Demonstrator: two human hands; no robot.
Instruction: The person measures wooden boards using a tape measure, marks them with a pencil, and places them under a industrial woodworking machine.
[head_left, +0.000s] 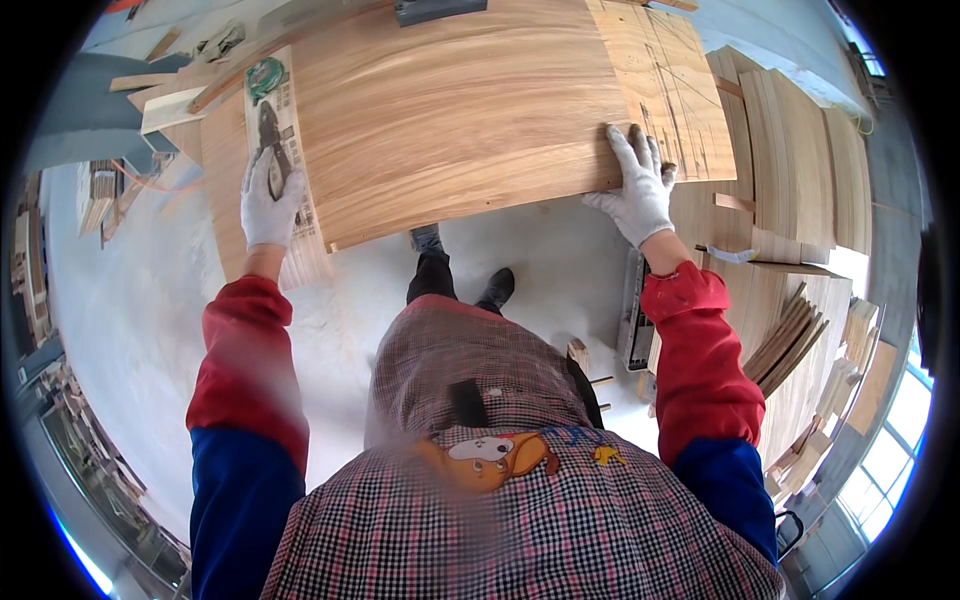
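My left hand (270, 212), in a white work glove, is at the left side of the work surface. Its fingers and thumb close around a dark, elongated hand tool (268, 125), whose exact kind I cannot make out. Under the tool runs a pale strip with printed markings (292, 130), and a green ring-shaped item (264, 77) lies at its far end. A wide wood-grained panel (455, 110) extends between my hands. On its near right edge rests my right hand (638, 190), also gloved, fingers spread flat and dirty at the tips.
A lighter board with dark line marks (672, 95) adjoins the panel on the right. Stacked boards (790, 150) stand farther right, with thin wood strips (790, 340) below them. A grey object (438, 10) sits at the far edge. Pale floor (150, 330) shows at the left.
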